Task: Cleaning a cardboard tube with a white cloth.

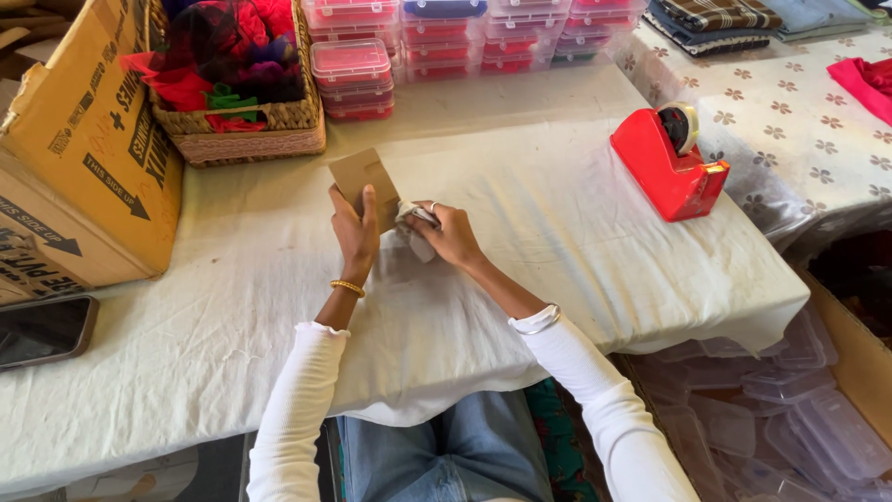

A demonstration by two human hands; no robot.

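My left hand [353,228] grips a small brown cardboard piece [362,177] and holds it upright over the white cloth-covered table [232,307]. Right beside it, my right hand [451,232] is closed on a crumpled whitish wad, cloth or paper [415,244], pressed against the card's lower right edge. Both hands sit near the middle of the table. What lies under the hands is hidden.
A red tape dispenser [667,158] stands to the right. Stacked clear lidded boxes with red contents [353,79] line the back, next to a woven basket of red fabric [237,84]. A cardboard box [88,158] and a phone [42,330] are at left. Empty plastic boxes [790,418] lie lower right.
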